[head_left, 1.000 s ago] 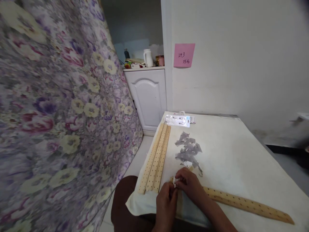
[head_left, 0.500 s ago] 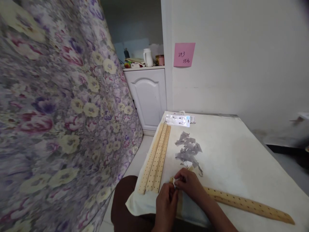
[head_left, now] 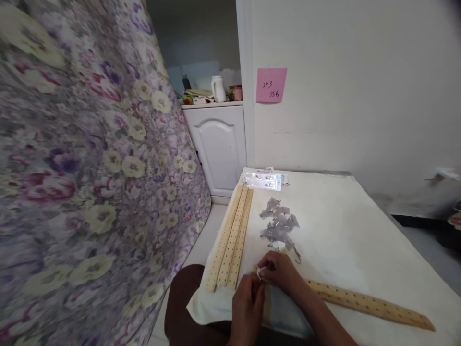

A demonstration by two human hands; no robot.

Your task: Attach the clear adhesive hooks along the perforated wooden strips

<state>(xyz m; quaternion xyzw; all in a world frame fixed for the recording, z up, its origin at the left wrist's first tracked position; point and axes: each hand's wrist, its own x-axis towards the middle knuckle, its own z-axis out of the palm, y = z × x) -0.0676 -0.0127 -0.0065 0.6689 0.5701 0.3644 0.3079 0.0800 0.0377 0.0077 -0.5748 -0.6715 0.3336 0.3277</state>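
My left hand point(head_left: 248, 302) and my right hand point(head_left: 281, 274) meet at the near edge of a white cloth-covered table point(head_left: 342, 230). Both are pinched together on a small white piece point(head_left: 260, 272) at the near end of a long perforated wooden strip point(head_left: 360, 302) that runs off to the right. Just beyond my right hand lies a heap of small clear bags with metal hooks point(head_left: 280, 223).
Three more perforated wooden strips point(head_left: 232, 235) lie side by side along the table's left edge. A clear blister pack point(head_left: 262, 180) sits at the far left corner. A floral cloth point(head_left: 79, 168) hangs at left; a white cabinet point(head_left: 218, 144) and a pink note point(head_left: 271, 84) are behind.
My hands stay pinched together at the strip's end. The view has shifted slightly to the right and down.
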